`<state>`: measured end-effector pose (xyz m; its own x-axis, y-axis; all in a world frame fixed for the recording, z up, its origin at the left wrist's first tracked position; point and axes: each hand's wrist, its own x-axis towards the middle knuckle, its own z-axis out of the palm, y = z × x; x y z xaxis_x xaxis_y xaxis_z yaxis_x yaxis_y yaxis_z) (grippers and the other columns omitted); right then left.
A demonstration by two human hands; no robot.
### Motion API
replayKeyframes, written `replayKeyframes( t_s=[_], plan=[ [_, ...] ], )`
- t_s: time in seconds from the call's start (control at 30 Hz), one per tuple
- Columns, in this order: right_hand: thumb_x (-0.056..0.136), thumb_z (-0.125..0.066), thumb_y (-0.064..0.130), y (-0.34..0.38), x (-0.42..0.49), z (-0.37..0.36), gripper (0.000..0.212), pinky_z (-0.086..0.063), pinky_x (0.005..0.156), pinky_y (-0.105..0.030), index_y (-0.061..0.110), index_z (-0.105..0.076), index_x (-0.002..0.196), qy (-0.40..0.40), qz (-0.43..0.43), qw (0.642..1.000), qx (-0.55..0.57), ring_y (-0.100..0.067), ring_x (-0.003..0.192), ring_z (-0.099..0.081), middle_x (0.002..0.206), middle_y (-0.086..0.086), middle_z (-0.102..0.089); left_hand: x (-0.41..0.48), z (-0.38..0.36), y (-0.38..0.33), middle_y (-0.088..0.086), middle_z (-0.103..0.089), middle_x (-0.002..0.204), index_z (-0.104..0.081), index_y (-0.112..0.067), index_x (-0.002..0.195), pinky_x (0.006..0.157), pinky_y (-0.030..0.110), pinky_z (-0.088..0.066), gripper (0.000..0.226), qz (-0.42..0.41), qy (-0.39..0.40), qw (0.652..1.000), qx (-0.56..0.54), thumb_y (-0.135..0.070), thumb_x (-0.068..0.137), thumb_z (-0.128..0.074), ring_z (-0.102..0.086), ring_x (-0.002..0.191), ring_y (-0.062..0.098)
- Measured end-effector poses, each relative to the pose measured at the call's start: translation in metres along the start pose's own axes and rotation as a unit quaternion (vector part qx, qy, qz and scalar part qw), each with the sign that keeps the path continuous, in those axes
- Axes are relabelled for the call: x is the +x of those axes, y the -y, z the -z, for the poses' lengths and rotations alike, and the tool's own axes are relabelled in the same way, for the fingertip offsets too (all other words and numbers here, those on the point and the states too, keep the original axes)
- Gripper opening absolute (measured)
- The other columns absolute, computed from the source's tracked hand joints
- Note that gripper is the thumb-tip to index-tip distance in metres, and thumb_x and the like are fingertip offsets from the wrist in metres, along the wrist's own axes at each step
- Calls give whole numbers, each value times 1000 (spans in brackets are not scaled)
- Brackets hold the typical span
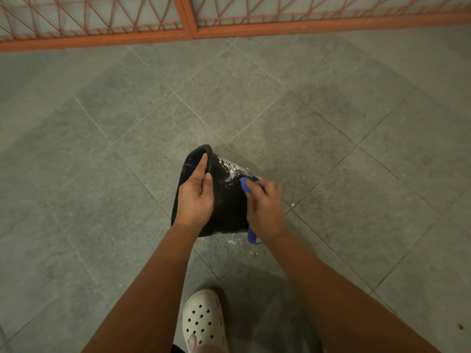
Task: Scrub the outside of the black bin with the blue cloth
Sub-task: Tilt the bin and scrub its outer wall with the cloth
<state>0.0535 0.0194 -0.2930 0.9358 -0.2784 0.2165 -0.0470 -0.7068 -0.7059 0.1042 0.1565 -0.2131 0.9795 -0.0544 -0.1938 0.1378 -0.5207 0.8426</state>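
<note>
Cloth (245, 185) in R hand (265, 207), against bin (226, 200)

Looks like a home's tiled porch or balcony: grey speckled floor tiles (254, 103), an orange metal grille (102, 21) along the edge, white clog (204, 319) on foot.

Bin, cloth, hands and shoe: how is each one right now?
black bin: tipped on its side on the floor, white suds smeared on its outside.
blue cloth: bunched up, pressed against the bin's side.
left hand: grips the bin's rim.
right hand: fingers curled round the cloth.
white clog: worn on a foot, flat on the floor.
floor: white flecks beside the bin.
</note>
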Motion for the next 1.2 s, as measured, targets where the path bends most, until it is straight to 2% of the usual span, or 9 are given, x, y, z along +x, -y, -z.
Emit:
replayKeyframes(
  t_s=[0.2,0.27,0.37,0.6,0.77,0.87,0.93,1.03,1.2],
  plan=[
    [87,-54,6,8,11,-1,29,-48,76,-35,7,-66,113,19,76,997,28,-29,87,-51,100,-15,-59,-2,-1,2,-14,-50,79,-37,-30,143,71,8,-44,45,-6,7,1000,-5,-18,100,-40,-49,73,-2],
    [86,-52,6,7,18,-5,29,-51,75,-37,7,-67,111,13,16,1000,2,-32,85,-52,96,-15,-60,-3,-1,1,-19,-50,78,-38,-28,143,71,5,-44,44,-2,-2,1000,-1,-18,100,-40,-51,69,-7],
    [80,-60,-3,0,10,-4,29,-52,75,-41,6,-69,106,-7,-67,998,-1,-34,85,-53,94,-14,-62,-3,0,0,-1,-59,81,-38,-28,143,70,10,-45,44,2,-9,1000,0,-19,100,-40,-55,74,6],
    [83,-62,-1,21,7,2,29,-45,82,-32,5,-67,111,-8,82,994,67,-25,93,-50,105,-13,-61,-2,-6,-3,17,-53,68,-39,-32,142,66,31,-49,45,-8,15,1000,-3,-15,100,-41,-49,63,19],
    [89,-41,18,19,23,-5,37,-52,78,-42,7,-67,113,-13,-56,997,56,-32,90,-56,101,-12,-63,-2,-5,-3,-10,-54,75,-40,-30,142,68,6,-45,44,2,-3,1000,-7,-18,100,-41,-50,70,0],
    [90,-46,17,18,3,-4,32,-51,77,-42,5,-66,112,-23,-48,998,30,-31,91,-53,100,-13,-62,1,-5,-3,-15,-51,77,-41,-32,141,67,2,-43,43,27,-5,999,-21,-19,100,-41,-49,70,-3],
    [87,-55,8,22,-12,-4,27,-47,79,-40,5,-66,111,-22,5,999,47,-28,92,-51,102,-13,-62,3,-5,-2,-16,-49,77,-42,-32,141,69,5,-43,42,33,-5,999,-39,-18,101,-41,-46,71,-3],
    [87,-57,6,31,-4,-3,26,-46,79,-41,6,-67,111,-7,63,995,75,-30,92,-52,103,-12,-62,3,-5,-2,5,-56,83,-42,-33,139,70,13,-44,43,30,2,998,-55,-15,100,-40,-50,79,12],
    [88,-52,8,32,33,-4,28,-51,80,-43,7,-67,112,1,-67,993,97,-28,93,-52,100,-10,-60,1,-7,-2,4,-57,88,-44,-35,139,80,26,-48,43,48,13,995,-86,-17,100,-40,-52,84,16]
  ],
)
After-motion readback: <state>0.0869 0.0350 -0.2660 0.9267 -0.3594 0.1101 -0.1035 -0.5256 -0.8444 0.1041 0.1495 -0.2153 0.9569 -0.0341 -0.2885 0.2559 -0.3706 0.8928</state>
